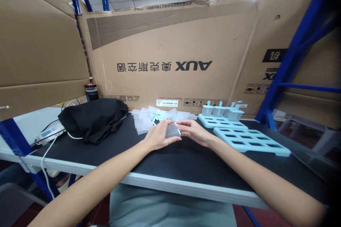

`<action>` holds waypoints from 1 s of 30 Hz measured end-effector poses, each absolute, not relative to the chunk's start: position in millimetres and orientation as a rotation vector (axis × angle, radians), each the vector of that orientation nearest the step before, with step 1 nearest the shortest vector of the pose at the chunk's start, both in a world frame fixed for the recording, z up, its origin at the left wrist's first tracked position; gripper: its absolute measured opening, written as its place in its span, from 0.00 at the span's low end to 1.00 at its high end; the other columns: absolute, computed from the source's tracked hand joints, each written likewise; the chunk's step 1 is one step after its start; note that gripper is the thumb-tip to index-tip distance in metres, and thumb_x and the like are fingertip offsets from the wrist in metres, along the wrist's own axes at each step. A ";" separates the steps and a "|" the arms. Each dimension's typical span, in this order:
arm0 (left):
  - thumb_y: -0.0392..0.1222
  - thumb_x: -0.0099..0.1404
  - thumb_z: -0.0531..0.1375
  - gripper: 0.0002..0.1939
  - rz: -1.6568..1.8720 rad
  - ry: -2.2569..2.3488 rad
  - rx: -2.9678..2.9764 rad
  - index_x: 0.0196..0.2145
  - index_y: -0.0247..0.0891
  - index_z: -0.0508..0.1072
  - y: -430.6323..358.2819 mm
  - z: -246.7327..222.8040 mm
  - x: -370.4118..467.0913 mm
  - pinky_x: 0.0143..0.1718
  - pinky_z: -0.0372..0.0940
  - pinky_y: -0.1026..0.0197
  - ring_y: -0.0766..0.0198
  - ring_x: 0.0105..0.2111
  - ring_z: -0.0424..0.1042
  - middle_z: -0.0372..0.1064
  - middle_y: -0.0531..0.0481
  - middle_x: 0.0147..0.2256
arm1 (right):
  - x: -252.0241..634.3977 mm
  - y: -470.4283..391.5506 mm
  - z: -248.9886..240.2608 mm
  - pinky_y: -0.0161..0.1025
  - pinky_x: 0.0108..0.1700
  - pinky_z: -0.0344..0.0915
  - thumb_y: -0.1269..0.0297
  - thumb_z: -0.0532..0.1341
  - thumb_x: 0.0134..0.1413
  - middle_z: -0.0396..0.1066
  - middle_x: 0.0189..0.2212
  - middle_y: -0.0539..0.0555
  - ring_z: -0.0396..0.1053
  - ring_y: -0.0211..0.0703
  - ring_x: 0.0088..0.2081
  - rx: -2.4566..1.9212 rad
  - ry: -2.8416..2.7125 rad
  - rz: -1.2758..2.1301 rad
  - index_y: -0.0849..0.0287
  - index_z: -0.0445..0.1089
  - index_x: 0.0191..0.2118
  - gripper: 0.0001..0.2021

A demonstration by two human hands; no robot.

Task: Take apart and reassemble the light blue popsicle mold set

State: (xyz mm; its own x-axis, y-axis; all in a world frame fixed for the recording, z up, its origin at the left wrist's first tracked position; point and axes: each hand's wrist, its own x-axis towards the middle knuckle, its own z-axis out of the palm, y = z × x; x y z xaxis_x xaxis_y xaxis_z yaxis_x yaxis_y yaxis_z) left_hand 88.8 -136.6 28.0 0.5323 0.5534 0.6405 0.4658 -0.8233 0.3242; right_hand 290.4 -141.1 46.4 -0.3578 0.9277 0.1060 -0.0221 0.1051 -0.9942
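Note:
Between my hands is a translucent popsicle mould (172, 131), lying on its side with a light-blue piece at its right end. My left hand (159, 135) is wrapped round the mould's body. My right hand (194, 132) has its fingers closed at the light-blue end; the exact grip is partly hidden. Just beyond my hands lies a pile of translucent moulds (144, 125) with small light-blue pieces (156, 116) among them. To the right, a light-blue rack (222, 123) bears several moulds with upright blue handles (220, 104). Nearer to me is a second light-blue rack (253, 140) with open slots.
A black cloth bundle (93, 118) lies on the left of the black tabletop (170, 170), beside a white power strip (50, 132) with cables. A dark jar (91, 91) stands behind it. Cardboard (165, 42) walls the back; blue posts (287, 49) flank the table.

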 end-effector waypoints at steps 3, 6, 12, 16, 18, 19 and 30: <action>0.61 0.59 0.58 0.34 1.106 0.889 2.687 0.57 0.43 0.54 -137.5 30.5 87.7 0.51 0.63 0.47 0.52 0.53 0.65 0.63 0.44 0.54 | 289.0 -143.6 46.4 0.37 0.39 0.67 0.60 0.69 0.43 0.71 0.37 0.56 0.68 0.37 0.36 -0.945 -1.532 1.414 0.61 0.74 0.41 0.17; 0.62 0.60 0.56 0.35 0.994 0.923 2.725 0.60 0.46 0.53 -139.2 33.1 86.9 0.52 0.62 0.47 0.51 0.54 0.63 0.61 0.45 0.56 | 285.8 -144.9 45.8 0.37 0.38 0.67 0.59 0.69 0.43 0.71 0.37 0.56 0.68 0.37 0.35 -0.954 -1.516 1.413 0.60 0.73 0.43 0.19; 0.61 0.62 0.55 0.35 0.906 0.897 2.777 0.61 0.47 0.51 -142.6 36.0 88.8 0.53 0.61 0.48 0.52 0.55 0.62 0.58 0.47 0.58 | 282.6 -145.2 45.6 0.36 0.37 0.67 0.59 0.69 0.44 0.71 0.38 0.55 0.68 0.37 0.35 -0.938 -1.514 1.374 0.56 0.71 0.46 0.21; 0.62 0.62 0.54 0.35 0.894 0.907 2.779 0.61 0.47 0.51 -143.6 36.6 88.8 0.53 0.62 0.49 0.52 0.54 0.63 0.60 0.47 0.57 | 282.8 -147.1 44.7 0.36 0.36 0.66 0.58 0.68 0.45 0.71 0.39 0.57 0.67 0.38 0.35 -0.885 -1.584 1.427 0.59 0.72 0.47 0.22; 0.63 0.62 0.53 0.34 0.866 0.928 2.783 0.61 0.48 0.53 -143.7 36.6 88.0 0.51 0.63 0.50 0.53 0.53 0.65 0.61 0.47 0.56 | 282.3 -148.2 43.8 0.35 0.35 0.66 0.57 0.67 0.46 0.71 0.38 0.57 0.67 0.37 0.35 -0.868 -1.611 1.465 0.60 0.72 0.47 0.22; 0.63 0.63 0.52 0.33 0.851 0.936 2.787 0.60 0.48 0.53 -143.8 36.4 87.7 0.50 0.64 0.50 0.53 0.52 0.66 0.62 0.47 0.56 | 282.0 -148.7 43.4 0.35 0.35 0.66 0.57 0.67 0.47 0.71 0.38 0.57 0.67 0.37 0.34 -0.864 -1.617 1.482 0.61 0.72 0.47 0.22; 0.50 0.62 0.57 0.23 1.070 0.514 2.622 0.54 0.44 0.60 -141.7 34.9 86.7 0.49 0.64 0.56 0.57 0.47 0.70 0.65 0.48 0.54 | 285.6 -151.9 48.9 0.33 0.32 0.67 0.60 0.68 0.46 0.70 0.31 0.51 0.67 0.32 0.28 -0.786 -1.650 1.517 0.59 0.68 0.50 0.24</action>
State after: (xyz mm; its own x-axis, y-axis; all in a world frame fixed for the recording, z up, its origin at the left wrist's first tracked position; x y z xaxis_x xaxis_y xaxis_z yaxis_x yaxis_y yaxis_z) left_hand 86.7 -141.7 34.9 0.6660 0.4163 0.6190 0.2228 -0.9029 0.3675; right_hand 285.6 -151.9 48.9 -0.5321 0.8385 0.1177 -0.0472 0.1094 -0.9929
